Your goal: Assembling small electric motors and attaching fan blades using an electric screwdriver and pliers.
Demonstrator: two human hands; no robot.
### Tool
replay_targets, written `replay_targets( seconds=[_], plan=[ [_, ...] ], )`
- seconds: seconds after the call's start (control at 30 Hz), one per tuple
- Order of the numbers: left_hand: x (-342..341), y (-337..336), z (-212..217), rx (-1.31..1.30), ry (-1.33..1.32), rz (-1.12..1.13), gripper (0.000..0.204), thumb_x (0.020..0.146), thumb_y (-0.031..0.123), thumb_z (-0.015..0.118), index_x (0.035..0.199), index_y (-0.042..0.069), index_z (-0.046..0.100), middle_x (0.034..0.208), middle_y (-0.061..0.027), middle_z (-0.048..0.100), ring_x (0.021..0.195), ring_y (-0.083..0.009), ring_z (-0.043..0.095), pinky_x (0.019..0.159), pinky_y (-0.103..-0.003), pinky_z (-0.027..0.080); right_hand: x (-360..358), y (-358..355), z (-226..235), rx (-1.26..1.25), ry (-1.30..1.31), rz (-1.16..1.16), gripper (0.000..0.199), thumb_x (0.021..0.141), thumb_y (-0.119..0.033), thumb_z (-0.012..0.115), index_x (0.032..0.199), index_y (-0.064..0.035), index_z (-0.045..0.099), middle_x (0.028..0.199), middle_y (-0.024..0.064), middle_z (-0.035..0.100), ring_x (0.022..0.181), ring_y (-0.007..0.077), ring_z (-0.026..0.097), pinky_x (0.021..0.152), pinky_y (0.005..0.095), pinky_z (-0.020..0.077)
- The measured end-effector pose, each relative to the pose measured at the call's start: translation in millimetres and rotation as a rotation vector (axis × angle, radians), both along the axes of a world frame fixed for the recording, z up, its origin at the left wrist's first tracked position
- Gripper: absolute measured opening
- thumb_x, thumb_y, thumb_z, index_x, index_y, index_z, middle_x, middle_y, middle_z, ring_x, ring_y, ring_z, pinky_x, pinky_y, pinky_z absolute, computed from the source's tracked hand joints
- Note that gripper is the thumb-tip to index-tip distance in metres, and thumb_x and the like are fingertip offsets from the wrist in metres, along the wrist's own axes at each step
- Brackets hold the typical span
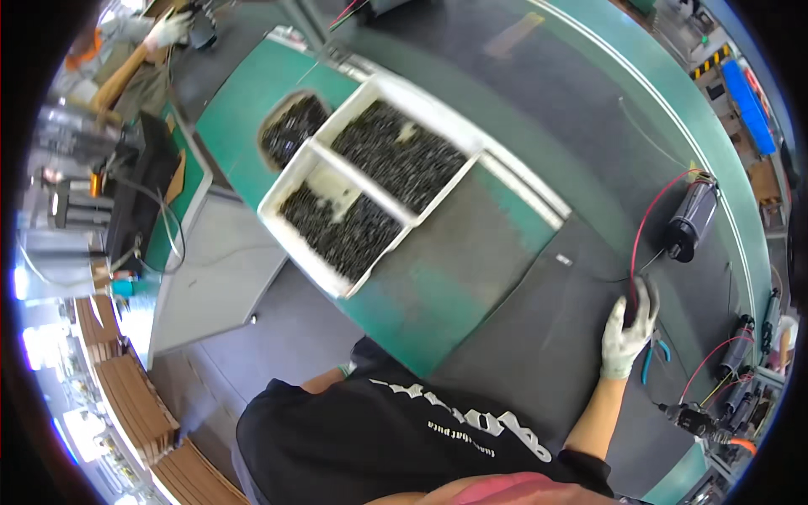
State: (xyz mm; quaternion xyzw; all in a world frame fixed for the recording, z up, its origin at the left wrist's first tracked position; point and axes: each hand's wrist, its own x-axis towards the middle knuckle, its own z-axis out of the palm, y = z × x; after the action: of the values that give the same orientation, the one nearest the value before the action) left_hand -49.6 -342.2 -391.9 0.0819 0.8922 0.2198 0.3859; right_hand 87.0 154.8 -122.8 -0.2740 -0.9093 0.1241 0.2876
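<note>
The right hand (628, 331), in a pale glove, is reaching out over the dark mat (522, 328) and closing its fingers around a small dark part (633, 310) from which a red wire (652, 215) is curving up to the black motor (692, 220) lying further along the mat. The part sits right in the glove, at the mat's far right, just short of the motor. The left hand is not showing anywhere; the arm seems tucked below the black shirt, so its state cannot be told. To handle this well, I would judge the grip should stay on the part's body rather than on the wire, with slack left in the red loop so the motor is not being dragged, and the blue cutters (655, 358) lying just beside the wrist should be kept clear of the lead. The white tray (296, 249) is sitting aslant on the green bench (438, 286), well apart from the hand; its two compartments are each holding a heap of small black pieces, though blur is making it hard to say what kind, and bare white floor is showing through in both. Beside it a dark round bowl (291, 128) is holding more of the same. At the right edge more motors (741, 337) with red leads are lying near a screwdriver (694, 418).
</note>
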Motion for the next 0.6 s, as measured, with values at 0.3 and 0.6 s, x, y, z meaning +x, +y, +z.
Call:
replay_targets(
  seconds=[0.3,0.6],
  plan=[
    [-142.4,106.5,-13.5,0.115,-0.168,0.256,0.039,0.096,0.029,0.039,0.107,0.003,0.065,0.092,-0.0176,0.066,0.085,-0.0283,0.065,0.08,-0.04,0.05,8.6,6.2,2.7,-0.172,0.006,-0.063,0.032,0.089,-0.016,0.058,0.117,-0.0001,0.06,0.121,0.0207,0.056,0.116,0.0372,0.052,0.102,0.0427,0.0386],
    [-103.4,13.3,-39.1,0.167,-0.448,0.465,0.041,0.097,0.034,0.04,0.109,0.003,0.064,0.098,-0.0186,0.067,0.089,-0.029,0.064,0.087,-0.04,0.049,0.1,1.1,-12.6,0.035,-0.085,-0.158,0.032,0.087,-0.023,0.061,0.111,-0.0017,0.061,0.117,0.0237,0.057,0.112,0.0397,0.052,0.098,0.0446,0.0422]
  ],
)
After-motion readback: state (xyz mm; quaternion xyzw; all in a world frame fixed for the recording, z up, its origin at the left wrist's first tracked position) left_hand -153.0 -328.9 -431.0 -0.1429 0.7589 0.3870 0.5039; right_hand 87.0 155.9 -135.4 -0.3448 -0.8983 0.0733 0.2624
